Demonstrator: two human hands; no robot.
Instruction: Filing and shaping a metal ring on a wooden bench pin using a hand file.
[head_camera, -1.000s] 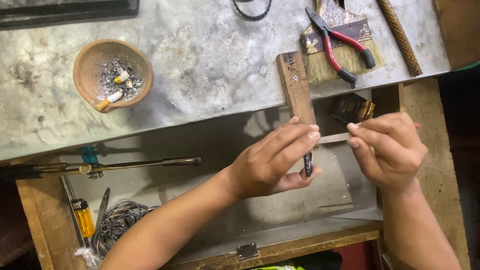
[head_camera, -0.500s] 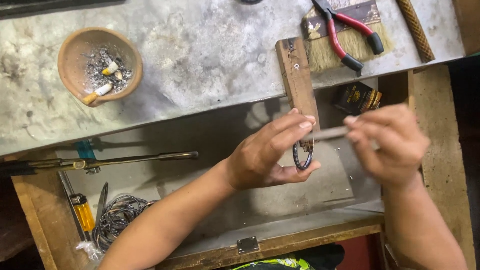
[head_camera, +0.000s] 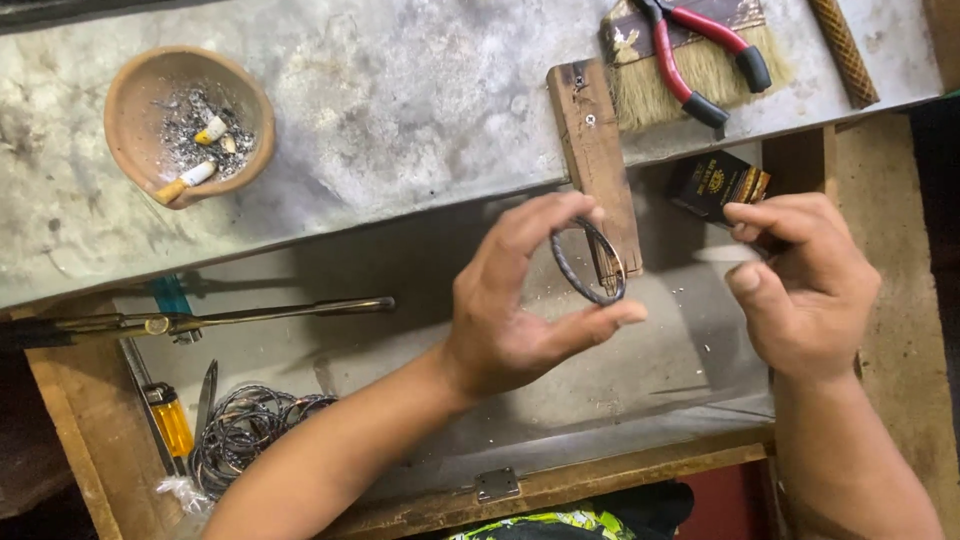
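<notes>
Below the worn wooden bench peg (head_camera: 597, 160), my left hand (head_camera: 520, 300) is pinching a dark twisted metal bangle (head_camera: 588, 262); my right hand (head_camera: 800, 285) is curling loosely beside it, gripping nothing I can see.

Left hand (head_camera: 520, 300) pinching, fingers arched; right hand (head_camera: 800, 285) loosely curled.

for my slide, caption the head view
Left hand pinches a dark round metal bangle before a wooden bench peg; right hand beside it.

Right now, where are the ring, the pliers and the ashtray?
ring (head_camera: 566, 281): head view, left side of its band.
pliers (head_camera: 712, 38): head view, red handle.
ashtray (head_camera: 130, 110): head view, left inner wall.
</notes>
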